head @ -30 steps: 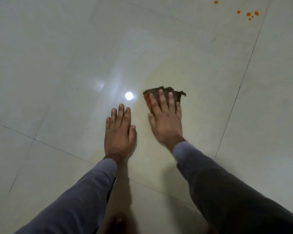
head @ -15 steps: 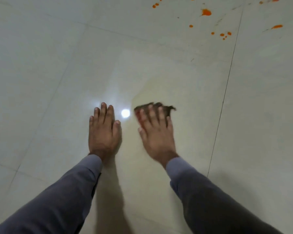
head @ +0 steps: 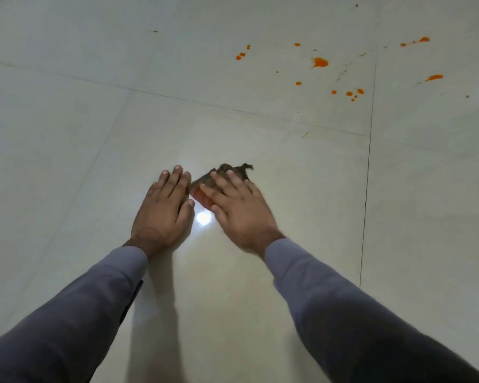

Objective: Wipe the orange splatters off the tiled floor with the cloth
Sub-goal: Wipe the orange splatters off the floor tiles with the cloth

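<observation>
A small dark brown cloth [head: 230,170] with an orange-stained edge lies on the pale tiled floor [head: 260,272]. My right hand [head: 238,208] presses flat on it, fingers spread over most of it. Flat on the bare tile just left of the cloth rests my left hand [head: 163,208], fingers together, holding nothing. Several orange splatters [head: 320,62] dot the tile farther ahead and to the right, well beyond the cloth, with more drops [head: 353,94] near a grout line and streaks [head: 434,77] on the tile at far right.
Dark grout lines [head: 367,189] cross the floor to the right of my hands and ahead of them. A bright light reflection [head: 203,218] sits between my hands. Both grey sleeves [head: 343,313] reach in from the bottom.
The view has tilted up, so more orange splatters show ahead. My right hand has slid the cloth left, close to my left hand's fingertips. The left hand stays planted.
</observation>
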